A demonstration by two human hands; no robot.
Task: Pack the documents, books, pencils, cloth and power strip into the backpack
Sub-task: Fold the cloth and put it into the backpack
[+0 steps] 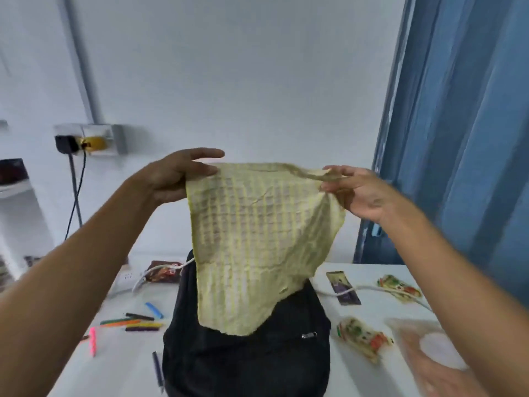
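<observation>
Both hands are up and well apart, stretching the cloth (pixel 263 242) between them: the left hand (pixel 174 179) pinches the upper left corner, thumb against the fabric with the index finger straight above it, and the right hand (pixel 355 193) pinches the bunched upper right corner between thumb and fingertips, the other fingers loosely spread. The cloth — pale yellow, waffle-textured — hangs flat and open in the air, its lower edge dangling in front of the black backpack (pixel 246 359), which stands on the white tabletop (pixel 372 376) directly below. Step in hand looks like the cloth stage of packing: it is held out, not yet folded or stowed. Next move probably calls for bringing the two corners together to fold it, then lowering it into the backpack; whether the top opening is unzipped cannot be told, the cloth hides it. On the tabletop left of the backpack lie the pencils (pixel 134 325), a loose coloured bunch, still unpacked. Farther back on the left sits the white power strip (pixel 126 280), its cord (pixel 360 289) seeming to run behind the backpack and out to the right. No documents or books identifiable.
</observation>
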